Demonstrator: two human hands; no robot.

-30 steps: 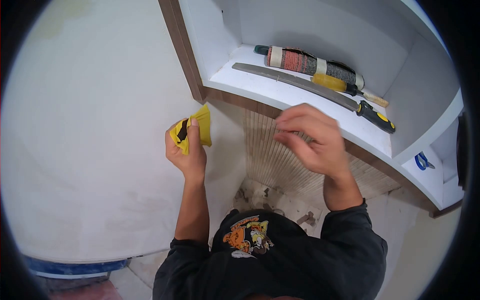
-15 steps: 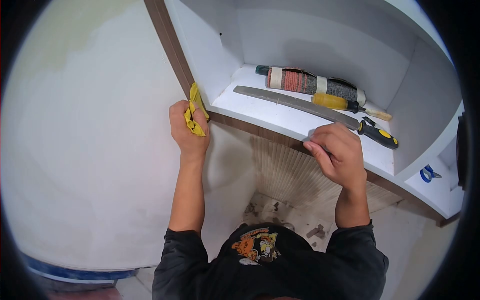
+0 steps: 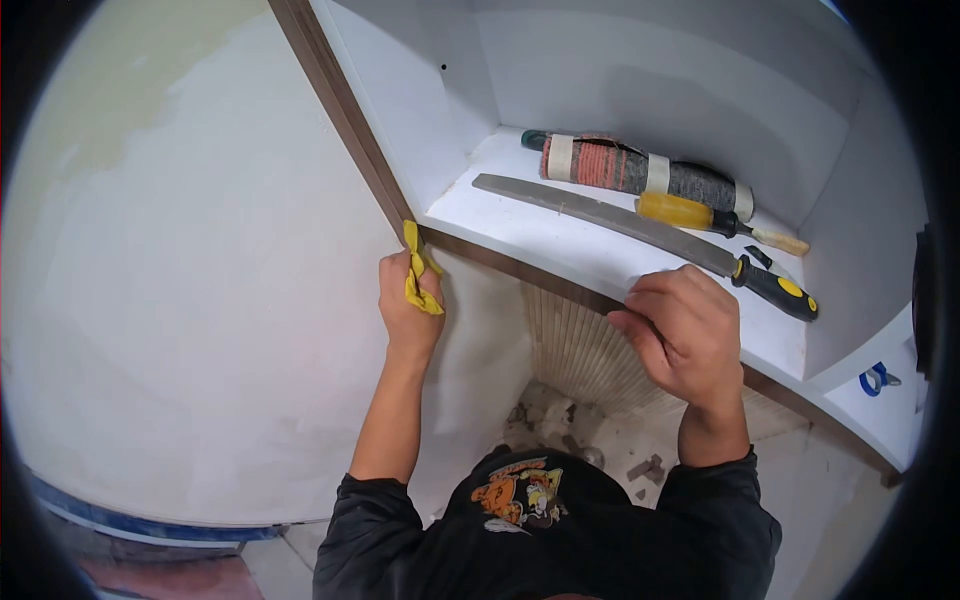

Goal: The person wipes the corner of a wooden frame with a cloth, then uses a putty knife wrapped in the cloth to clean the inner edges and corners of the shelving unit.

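My left hand is closed around a crumpled yellow cloth. It sits at the lower corner of the cabinet, where the brown edge strip meets the shelf's front edge, and the cloth touches that corner. My right hand is curled at the front edge of the white shelf, thumb below and fingers above; what is between the fingertips, if anything, is hidden. Behind it on the shelf lie a flat file with a black and yellow handle, and a yellow-handled chisel.
A rolled striped cloth bundle with pale bands lies at the back of the shelf. A small blue object rests in the right compartment. The pale wall stands at left, a ribbed panel below. Debris lies on the floor.
My left hand with the yellow cloth has slid down the brown strip to just below the corner. My right hand stays at the shelf edge. The view has shifted slightly.
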